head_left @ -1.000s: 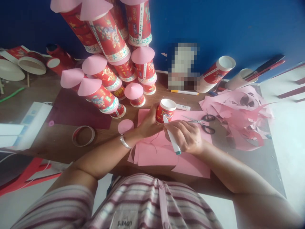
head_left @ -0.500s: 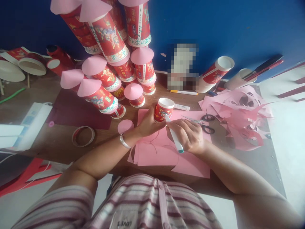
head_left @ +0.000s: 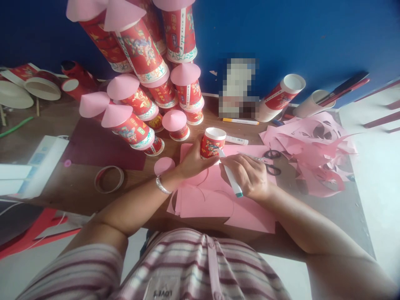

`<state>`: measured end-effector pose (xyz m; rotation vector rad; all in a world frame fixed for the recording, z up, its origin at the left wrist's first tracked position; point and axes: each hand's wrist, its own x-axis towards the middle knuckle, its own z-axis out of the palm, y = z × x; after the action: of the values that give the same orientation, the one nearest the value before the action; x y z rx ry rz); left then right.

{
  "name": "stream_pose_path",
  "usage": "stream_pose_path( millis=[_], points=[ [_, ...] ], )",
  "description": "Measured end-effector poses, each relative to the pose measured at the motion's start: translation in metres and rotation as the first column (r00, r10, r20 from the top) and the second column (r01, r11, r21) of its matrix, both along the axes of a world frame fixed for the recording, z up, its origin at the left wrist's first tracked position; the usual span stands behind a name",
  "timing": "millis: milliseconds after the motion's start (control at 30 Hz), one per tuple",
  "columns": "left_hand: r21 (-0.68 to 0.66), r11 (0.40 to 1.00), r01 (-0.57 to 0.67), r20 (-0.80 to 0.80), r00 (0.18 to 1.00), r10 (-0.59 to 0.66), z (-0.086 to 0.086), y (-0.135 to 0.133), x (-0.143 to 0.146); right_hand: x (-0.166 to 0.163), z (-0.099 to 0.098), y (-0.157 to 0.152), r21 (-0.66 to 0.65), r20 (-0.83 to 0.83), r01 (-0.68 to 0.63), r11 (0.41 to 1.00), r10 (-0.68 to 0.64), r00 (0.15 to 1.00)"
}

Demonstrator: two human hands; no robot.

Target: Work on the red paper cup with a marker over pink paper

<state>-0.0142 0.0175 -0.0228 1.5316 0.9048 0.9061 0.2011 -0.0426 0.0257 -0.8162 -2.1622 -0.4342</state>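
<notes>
Paper cup: red with a colourful print, white rim on top, standing on the pink paper, leaning slightly. Left hand grips its side from the left.

Marker: white barrel, teal end pointing back toward the person, tilted, its far end at the cup's base on the right side. Held in the right hand.

Pink paper: several flat sheets stacked loosely on the table, with curved lines visible on the top sheet near the cup. Edges are not aligned.
</notes>
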Motion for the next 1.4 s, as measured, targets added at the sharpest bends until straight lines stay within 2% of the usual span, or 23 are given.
stream_pose_path(
  millis=[233,967,1100,1233,1400],
  points=[
    [-0.083,0.996,-0.015,0.056,0.998,0.019,0.0008,-0.0003,0.0019,0.0007,0.0004,0.0023,0.018,-0.013,0.001,1.000,-0.001,1.000],
    [-0.111,0.994,-0.005,0.089,0.996,0.015,-0.0009,-0.0012,0.0013,0.0024,-0.0040,0.0027,0.006,-0.011,0.035,0.999,-0.035,0.999],
    [-0.107,0.994,-0.006,0.089,0.996,0.016,0.0000,-0.0008,0.0008,0.0010,-0.0024,0.0025,0.015,-0.042,0.006,1.000,-0.005,0.999],
    [-0.111,0.993,0.037,0.180,0.984,-0.017,0.0018,0.0013,-0.0005,0.0030,0.0017,0.0032,0.071,-0.099,-0.007,0.997,0.014,0.995],
    [-0.209,0.973,0.097,0.293,0.956,-0.032,0.0057,0.0020,-0.0018,0.0104,0.0037,0.0084,0.086,-0.114,0.010,0.996,0.000,0.993]
  ],
)
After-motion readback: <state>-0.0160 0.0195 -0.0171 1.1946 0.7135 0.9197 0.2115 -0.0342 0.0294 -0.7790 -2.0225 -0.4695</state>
